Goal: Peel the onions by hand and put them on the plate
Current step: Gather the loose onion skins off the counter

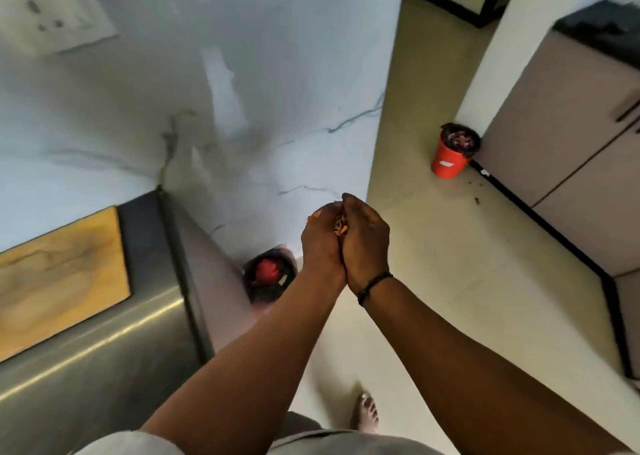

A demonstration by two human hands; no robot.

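My left hand (pixel 320 243) and my right hand (pixel 367 240) are cupped together in front of me over the floor. Between them they hold a small heap of orange and pale onion peels (pixel 340 228), which shows only through the gap between the palms. The fingers of both hands curl around the peels. No onion and no plate is in view.
A red bin (pixel 450 158) lined with a dark bag stands on the floor ahead to the right, by grey cabinets (pixel 561 143). A dark bin with red contents (pixel 270 278) sits below my hands beside the marble wall (pixel 242 74). A steel counter (pixel 86 368) with a wooden board (pixel 59 278) lies left. My bare foot (pixel 365 413) is on the tiled floor.
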